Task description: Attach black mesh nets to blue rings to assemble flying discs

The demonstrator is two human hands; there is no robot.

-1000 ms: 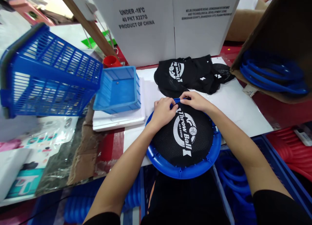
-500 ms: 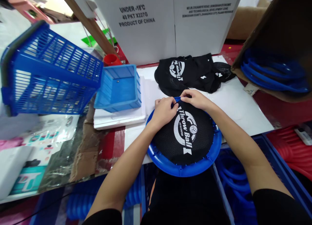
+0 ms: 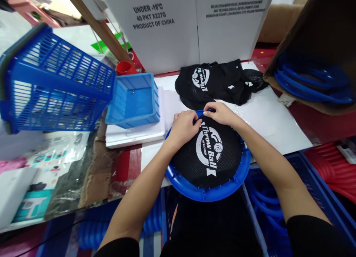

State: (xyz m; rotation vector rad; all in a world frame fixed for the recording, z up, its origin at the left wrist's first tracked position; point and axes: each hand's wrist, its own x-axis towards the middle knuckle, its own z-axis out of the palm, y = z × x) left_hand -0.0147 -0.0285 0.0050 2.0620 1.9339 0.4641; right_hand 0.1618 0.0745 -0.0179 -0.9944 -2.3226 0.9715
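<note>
A blue plastic ring (image 3: pixel 205 194) lies at the front edge of the white work surface, tilted toward me. Black mesh fabric (image 3: pixel 183 158) printed "Throw Ball" spans its middle. My left hand (image 3: pixel 185 127) is closed on the far rim, thumb on the mesh side. Beside it, my right hand (image 3: pixel 219 113) pinches the far edge, where mesh and ring meet; its fingertips partly hide that spot. Just beyond both hands lies a heap of black printed mesh pieces (image 3: pixel 222 86).
To the left are a light blue bin (image 3: pixel 130 118) on white foam and a tilted blue basket (image 3: pixel 61 90). A white carton (image 3: pixel 172 45) stands behind. On the right, a cardboard box (image 3: pixel 308 105) holds blue rings (image 3: pixel 314 84); a crate (image 3: pixel 303 175) with blue rings sits below.
The right hand has shifted slightly along the far rim, and the left fingers have moved a little at the edge. Both hands stay on the ring. The whole view has drifted slightly.
</note>
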